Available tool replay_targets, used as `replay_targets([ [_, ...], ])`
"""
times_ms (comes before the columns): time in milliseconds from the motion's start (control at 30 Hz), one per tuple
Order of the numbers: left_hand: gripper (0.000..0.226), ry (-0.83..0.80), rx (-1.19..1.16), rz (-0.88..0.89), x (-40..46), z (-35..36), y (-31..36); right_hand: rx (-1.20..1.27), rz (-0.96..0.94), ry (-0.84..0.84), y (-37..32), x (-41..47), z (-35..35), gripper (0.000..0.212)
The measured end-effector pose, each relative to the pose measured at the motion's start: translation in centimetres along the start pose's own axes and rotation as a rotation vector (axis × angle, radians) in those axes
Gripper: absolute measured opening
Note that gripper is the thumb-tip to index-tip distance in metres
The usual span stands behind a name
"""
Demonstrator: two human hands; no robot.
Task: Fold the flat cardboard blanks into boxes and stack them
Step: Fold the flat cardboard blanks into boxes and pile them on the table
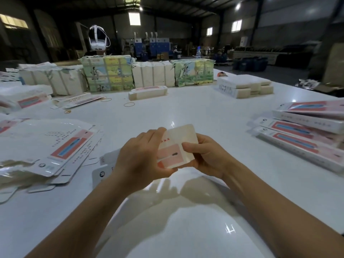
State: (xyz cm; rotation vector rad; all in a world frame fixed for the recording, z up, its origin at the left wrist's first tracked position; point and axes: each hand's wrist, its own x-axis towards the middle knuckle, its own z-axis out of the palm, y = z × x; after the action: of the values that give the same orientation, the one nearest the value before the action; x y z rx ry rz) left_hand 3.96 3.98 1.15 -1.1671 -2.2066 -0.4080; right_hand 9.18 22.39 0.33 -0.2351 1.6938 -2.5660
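Both my hands hold one cardboard blank (176, 144) above the white table (204, 116), its end flap raised toward me. My left hand (141, 155) grips its left side, fingers curled around the edge. My right hand (204, 153) pinches the right side, thumb on the pink printed face. The lower part of the blank (101, 174) sticks out left behind my left wrist. A pile of flat blanks (55, 148) with pink and blue print lies to the left. Folded long boxes (307, 131) are stacked at the right edge.
Bundled paper packs (108, 75) line the far side of the table. A small stack of blanks (148, 93) and white packs (245, 86) sit beyond the middle. Rubber bands (129, 104) lie loose on the table. A headset (97, 39) hangs behind.
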Motion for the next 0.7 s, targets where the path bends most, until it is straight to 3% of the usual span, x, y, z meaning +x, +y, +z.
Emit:
replay_targets([
  [67,0.088,0.04,0.02,0.03,0.1,-0.3,0.1,-0.051,0.0,0.023,-0.2,-0.1,-0.2,0.023],
  [167,0.087,0.011,0.113,0.046,0.1,-0.3,0.2,-0.42,-0.11,0.148,-0.3,-0.2,-0.2,0.022],
  [267,0.072,-0.014,0.173,0.026,0.2,-0.3,0.4,-0.584,-0.177,0.237,0.0,0.0,-0.3,0.028],
  [400,0.062,-0.002,0.158,0.004,0.3,-0.2,0.2,-0.581,-0.169,0.259,0.3,0.1,-0.4,0.024],
  [600,0.097,-0.227,0.132,-0.108,-0.5,0.3,-1.1,-0.487,-0.124,0.313,0.0,0.0,-0.9,0.019],
  [700,0.084,-0.22,0.101,-0.155,-0.6,0.4,-1.8,-0.451,-0.133,0.337,0.0,0.0,-1.2,0.014],
])
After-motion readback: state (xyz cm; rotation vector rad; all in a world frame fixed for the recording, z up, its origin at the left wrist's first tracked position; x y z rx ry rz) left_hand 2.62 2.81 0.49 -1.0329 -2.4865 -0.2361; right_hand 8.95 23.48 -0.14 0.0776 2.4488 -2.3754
